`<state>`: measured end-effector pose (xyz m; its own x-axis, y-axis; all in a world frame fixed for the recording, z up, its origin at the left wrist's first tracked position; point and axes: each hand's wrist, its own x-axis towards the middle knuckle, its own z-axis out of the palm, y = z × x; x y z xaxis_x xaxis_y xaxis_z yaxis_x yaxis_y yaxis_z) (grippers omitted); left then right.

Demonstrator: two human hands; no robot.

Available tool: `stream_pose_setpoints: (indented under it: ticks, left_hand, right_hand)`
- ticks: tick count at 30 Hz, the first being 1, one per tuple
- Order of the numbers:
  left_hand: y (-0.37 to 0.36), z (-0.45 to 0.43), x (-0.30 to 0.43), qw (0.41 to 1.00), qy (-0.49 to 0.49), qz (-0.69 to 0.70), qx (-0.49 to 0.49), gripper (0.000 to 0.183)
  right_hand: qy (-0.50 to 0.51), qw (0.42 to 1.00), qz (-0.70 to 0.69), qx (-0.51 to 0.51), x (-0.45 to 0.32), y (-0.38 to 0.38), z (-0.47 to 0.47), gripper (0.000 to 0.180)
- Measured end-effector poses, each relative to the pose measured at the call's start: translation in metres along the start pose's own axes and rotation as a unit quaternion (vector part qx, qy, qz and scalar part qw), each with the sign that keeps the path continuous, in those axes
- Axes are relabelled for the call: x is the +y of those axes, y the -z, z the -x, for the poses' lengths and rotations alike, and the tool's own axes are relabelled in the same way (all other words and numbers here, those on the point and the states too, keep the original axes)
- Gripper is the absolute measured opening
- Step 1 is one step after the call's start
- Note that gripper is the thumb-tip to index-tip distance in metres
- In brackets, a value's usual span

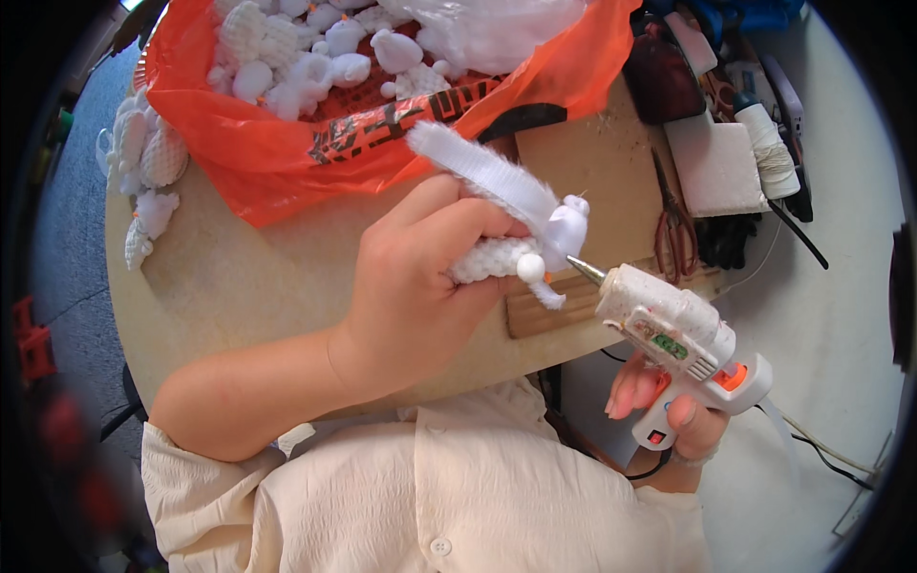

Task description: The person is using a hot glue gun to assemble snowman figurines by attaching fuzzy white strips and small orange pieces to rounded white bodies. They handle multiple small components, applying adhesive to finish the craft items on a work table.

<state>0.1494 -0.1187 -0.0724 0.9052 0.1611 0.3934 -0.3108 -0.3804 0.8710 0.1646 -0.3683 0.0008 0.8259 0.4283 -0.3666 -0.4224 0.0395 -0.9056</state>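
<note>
My left hand (415,279) grips a small white plush figure (566,233) with a knitted body, together with a white furry strip (487,168) that extends up and left from the figure's head. A small white ball and a bit of orange show on the figure's side. In my right hand (673,412) is a white hot glue gun (666,329), held by its handle. Its metal nozzle (586,268) points up and left, its tip at the figure's head; whether they touch I cannot tell. A glue stick trails from the gun's back.
An orange plastic bag (272,165) holding many white plush figures lies at the back. More figures (150,215) lie at the left edge. Red-handled scissors (675,240), a white foam block (716,168) and a thread spool (768,150) are at right. A wooden board (544,311) lies beyond the gun.
</note>
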Motion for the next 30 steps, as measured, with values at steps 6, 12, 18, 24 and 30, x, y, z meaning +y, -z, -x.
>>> stream_pose_setpoints:
  ticks: [6, 12, 18, 24, 30]
  left_hand:
    - [-0.0002, -0.0009, -0.0038, 0.998, 0.009, 0.061, -0.011, 0.025]
    - [0.0007, 0.0002, -0.0049, 0.993, 0.041, 0.105, -0.029, 0.021]
    - [0.0016, 0.0014, -0.0046, 0.987, 0.082, 0.133, -0.038, 0.019]
    - [0.0032, 0.0015, -0.0017, 0.97, 0.153, 0.182, -0.047, 0.018]
    - [0.0034, 0.0019, -0.002, 0.964, 0.167, 0.202, -0.046, 0.018]
  right_hand:
    - [0.012, 1.0, -0.004, 0.015, 0.0033, -0.0005, -0.0005, 0.08]
    - [0.008, 1.0, 0.0, 0.019, 0.004, -0.0002, -0.0018, 0.082]
    - [0.043, 0.996, 0.075, -0.024, 0.0035, 0.0051, -0.0044, 0.079]
    - [0.045, 0.997, 0.067, -0.011, 0.0061, 0.0053, -0.005, 0.077]
    - [0.013, 1.0, -0.018, 0.019, 0.0078, 0.0044, -0.0036, 0.081]
